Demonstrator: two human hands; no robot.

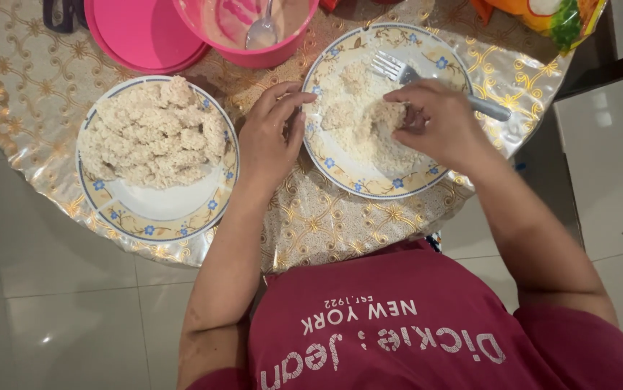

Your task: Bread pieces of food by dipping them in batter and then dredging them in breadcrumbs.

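My left hand rests on the table at the left rim of a flower-patterned plate, fingers loosely curled and holding nothing. My right hand reaches into that plate and pinches a crumb-coated piece amid a layer of pale breadcrumbs. A metal fork lies across the plate's far side, partly under my right hand. A second matching plate at the left carries a heap of breaded pieces.
A pink bowl with pale liquid and a spoon stands at the far edge, with a pink lid beside it. An orange packet lies far right. The gold-patterned tablecloth ends at a curved near edge above tiled floor.
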